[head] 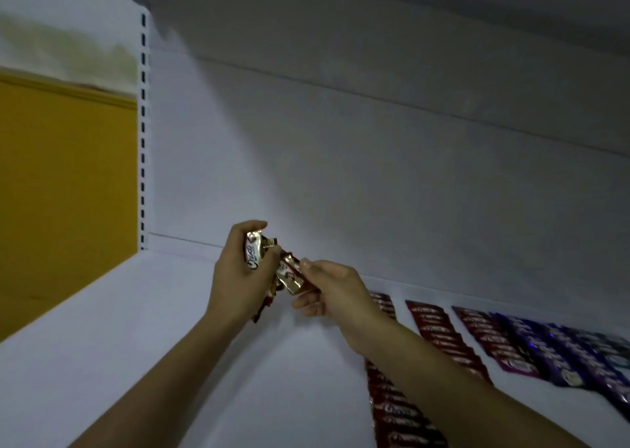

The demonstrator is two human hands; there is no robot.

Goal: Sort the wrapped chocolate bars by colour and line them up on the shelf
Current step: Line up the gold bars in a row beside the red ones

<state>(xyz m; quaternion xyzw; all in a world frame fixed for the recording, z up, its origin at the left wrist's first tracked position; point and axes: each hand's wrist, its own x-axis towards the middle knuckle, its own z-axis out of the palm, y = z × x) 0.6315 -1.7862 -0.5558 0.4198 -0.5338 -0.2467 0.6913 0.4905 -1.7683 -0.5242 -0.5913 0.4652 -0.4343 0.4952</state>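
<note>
Broadly, the white shelf lies bare across its left half, from the slotted upright at the back corner down to the near edge, with a yellow wall beyond its left end. A plain white back panel rises behind it to the underside of an upper shelf, leaving tall open room above both hands. On the right half the sorted rows run from the back toward the front: two rows of red bars, one of them partly hidden under the right forearm, then a row of purple bars and a row of blue bars, which overlap at their edges; anything further right is too blurred to name. Both hands are raised above the shelf near the back panel, close together. The left hand has its fingers curled round a bundle of gold-wrapped bars, held upright with the ends sticking out above and below the fist. The right hand pinches a single gold bar between thumb and fingers, its far end touching the bundle.
</note>
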